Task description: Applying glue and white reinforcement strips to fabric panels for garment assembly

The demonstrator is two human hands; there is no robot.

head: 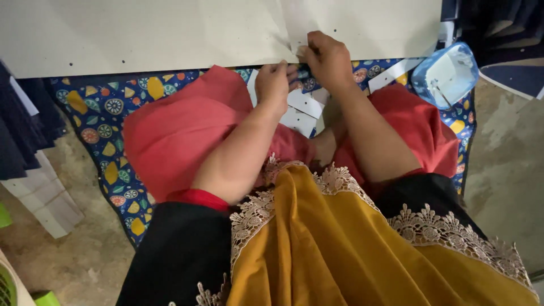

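I am pinching a small dark-blue fabric piece (304,72) between both hands at the near edge of the pale flat board (141,34). My left hand (273,84) is pressing its grip together on the piece's left end; my right hand (328,56) is clamping the right end. White paper tags (303,107) are lying just below on the patterned blue mat (102,113), a clear blue plastic bag (445,73) near its far right corner.

Both arms reach forward, left hand (273,81) and right hand (327,58) pinched close together.
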